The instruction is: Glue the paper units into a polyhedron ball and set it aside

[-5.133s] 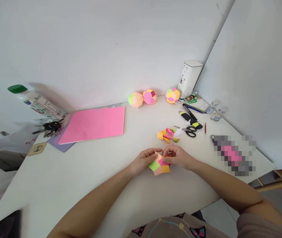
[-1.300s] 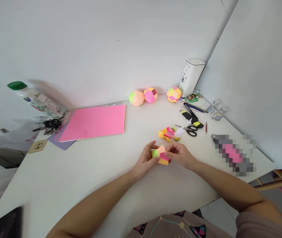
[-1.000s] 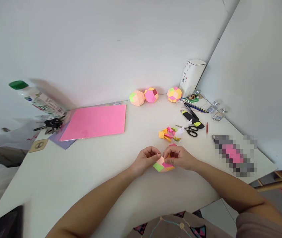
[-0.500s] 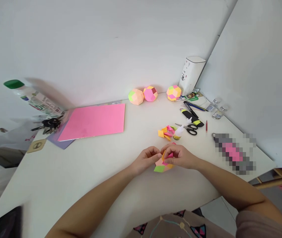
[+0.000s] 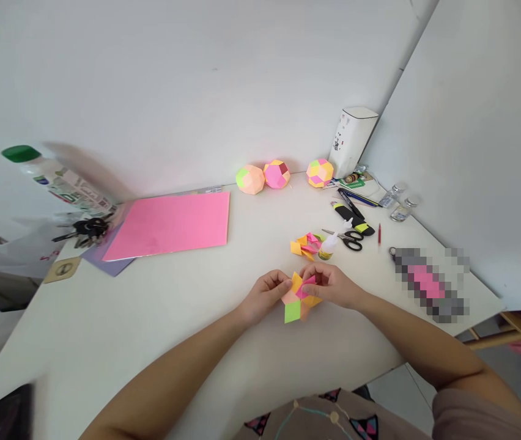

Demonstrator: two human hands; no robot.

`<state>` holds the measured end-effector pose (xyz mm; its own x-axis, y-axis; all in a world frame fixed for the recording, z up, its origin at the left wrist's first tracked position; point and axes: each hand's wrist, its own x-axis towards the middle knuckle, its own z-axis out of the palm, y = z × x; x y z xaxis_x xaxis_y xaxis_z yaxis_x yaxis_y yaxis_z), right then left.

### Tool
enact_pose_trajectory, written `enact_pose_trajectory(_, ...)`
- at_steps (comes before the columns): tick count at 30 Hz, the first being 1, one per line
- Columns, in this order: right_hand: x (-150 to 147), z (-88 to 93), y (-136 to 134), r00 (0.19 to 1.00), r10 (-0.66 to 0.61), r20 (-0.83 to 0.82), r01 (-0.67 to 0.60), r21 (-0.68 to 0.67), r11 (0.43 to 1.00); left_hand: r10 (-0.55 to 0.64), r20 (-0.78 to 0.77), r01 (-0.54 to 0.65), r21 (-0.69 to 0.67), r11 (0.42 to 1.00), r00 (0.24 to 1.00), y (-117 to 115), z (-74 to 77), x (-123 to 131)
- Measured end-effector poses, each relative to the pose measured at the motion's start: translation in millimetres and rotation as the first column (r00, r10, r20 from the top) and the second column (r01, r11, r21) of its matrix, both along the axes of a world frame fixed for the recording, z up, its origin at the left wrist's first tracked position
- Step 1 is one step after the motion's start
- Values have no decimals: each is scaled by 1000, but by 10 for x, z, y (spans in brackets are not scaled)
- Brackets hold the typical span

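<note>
Both hands are pinched on the small folded paper module in orange, pink and green [image 5: 299,292], left hand [image 5: 266,297] at its left edge, right hand [image 5: 334,286] at its right, just over the white surface [image 5: 164,318], near middle. Looks feather-light and crushable, so I'd grip the creased edges, not the loose green flap [image 5: 292,311].
</note>
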<state>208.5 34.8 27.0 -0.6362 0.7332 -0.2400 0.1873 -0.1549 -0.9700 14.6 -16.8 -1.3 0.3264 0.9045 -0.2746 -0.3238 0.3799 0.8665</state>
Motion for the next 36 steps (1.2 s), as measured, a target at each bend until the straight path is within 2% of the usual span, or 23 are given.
enact_pose_trajectory(3,-11,-21,-8,1000,-11,1,11,-17,1000,10,-27,-10,-18,1000,1000,-7,26,0)
enact_pose_trajectory(8,-31,-42,-33,1000,-2,-10,1,-19,1000,-31,-147,32,5,999,989,-17,59,-19)
enact_pose_trajectory(16,-35,-84,-42,996,42,-83,-42,-6,999,-104,-230,101,-23,995,968,-36,104,-23)
enact_pose_trajectory(24,-27,-86,-44,999,23,-44,-22,16,1000,-75,-206,68,-41,997,976,-34,67,-20)
enact_pose_trajectory(36,-26,-78,-54,998,47,-51,-48,-27,998,-128,-201,121,-49,991,971,-23,129,-12)
